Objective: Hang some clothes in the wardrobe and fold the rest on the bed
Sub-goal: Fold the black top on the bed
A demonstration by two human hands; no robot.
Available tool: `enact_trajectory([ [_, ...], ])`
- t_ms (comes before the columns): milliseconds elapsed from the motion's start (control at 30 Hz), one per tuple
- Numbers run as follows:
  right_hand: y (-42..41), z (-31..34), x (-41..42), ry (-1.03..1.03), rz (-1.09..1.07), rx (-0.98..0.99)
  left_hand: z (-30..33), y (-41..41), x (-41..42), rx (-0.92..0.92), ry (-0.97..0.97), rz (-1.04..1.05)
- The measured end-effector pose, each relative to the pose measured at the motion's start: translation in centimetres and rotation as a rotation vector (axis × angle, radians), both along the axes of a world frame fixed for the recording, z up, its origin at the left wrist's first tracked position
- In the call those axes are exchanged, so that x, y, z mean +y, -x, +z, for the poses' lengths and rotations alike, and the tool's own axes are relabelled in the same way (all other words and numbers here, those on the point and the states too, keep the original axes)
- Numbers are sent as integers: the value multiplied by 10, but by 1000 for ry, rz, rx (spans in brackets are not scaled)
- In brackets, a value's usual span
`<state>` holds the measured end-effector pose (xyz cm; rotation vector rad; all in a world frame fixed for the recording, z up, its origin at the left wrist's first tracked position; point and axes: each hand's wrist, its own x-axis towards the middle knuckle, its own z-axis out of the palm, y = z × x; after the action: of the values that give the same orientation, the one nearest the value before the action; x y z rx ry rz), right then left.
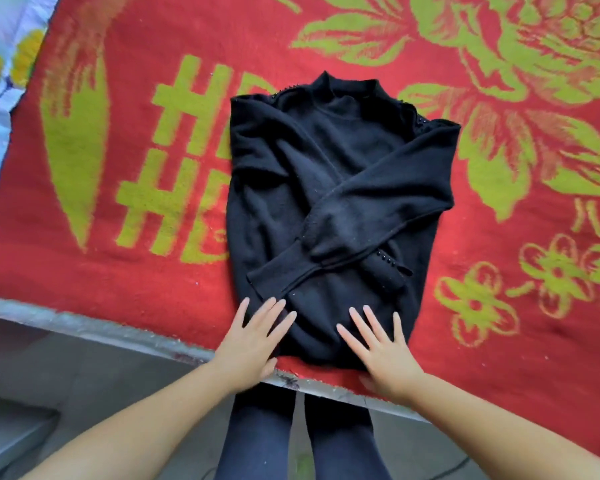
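A black sweater (329, 188) lies mid-frame on the red blanket (499, 237), sleeves crossed. Left hand (253, 341) and right hand (385, 348) press its lower hem, each grip flat, fingers spread, grasping nothing.

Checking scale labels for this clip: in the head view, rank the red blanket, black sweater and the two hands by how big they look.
1. red blanket
2. black sweater
3. left hand and right hand: alike, no ranking; being nearer the camera enlarges both.
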<state>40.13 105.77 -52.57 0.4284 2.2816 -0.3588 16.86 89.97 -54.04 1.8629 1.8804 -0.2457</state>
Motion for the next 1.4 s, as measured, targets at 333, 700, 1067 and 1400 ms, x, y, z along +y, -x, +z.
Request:
enact_trajectory([
  [333, -1, -13, 34, 112, -196, 71, -13, 35, 14, -37, 78, -171],
  [700, 36, 36, 125, 379, -473, 93, 11, 75, 40, -307, 428, 99],
  [1067, 80, 84, 241, 401, -569, -42, 36, 128, 139, -700, 407, 678],
  [1400, 182, 50, 337, -231, -1193, 866, 38, 208, 323, -325, -303, 1165],
])
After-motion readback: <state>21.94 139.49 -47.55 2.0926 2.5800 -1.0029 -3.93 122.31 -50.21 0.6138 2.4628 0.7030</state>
